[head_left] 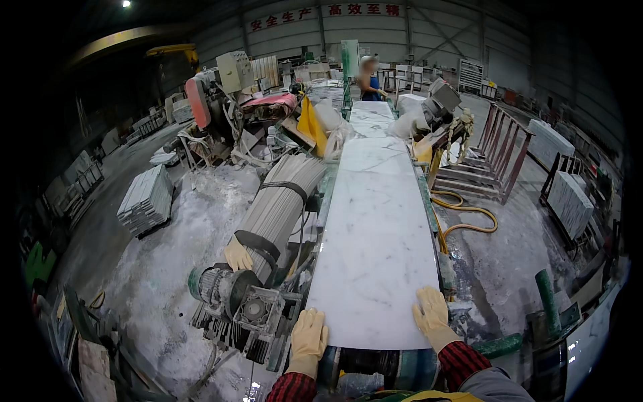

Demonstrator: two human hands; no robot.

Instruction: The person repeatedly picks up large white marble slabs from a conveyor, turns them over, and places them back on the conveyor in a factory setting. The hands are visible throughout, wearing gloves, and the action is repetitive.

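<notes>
A long white marble slab (375,268) with grey veins lies along a roller conveyor, its near end toward me. My left hand (309,335), in a cream rubber glove, rests at the slab's near left corner, fingers stretched forward. On the near right edge my right hand (432,313), gloved alike, lies with its fingers extended over the slab's rim. Neither hand is wrapped round anything. Under the slab's near end, dark rollers (375,362) show between my forearms.
Left of the conveyor stand an electric motor with gearbox (224,291) and a strapped bundle of grey strips (284,191), a loose glove (238,256) on it. A yellow hose (479,228) and rusty rack (489,154) are at right. A person (370,80) stands at the far end.
</notes>
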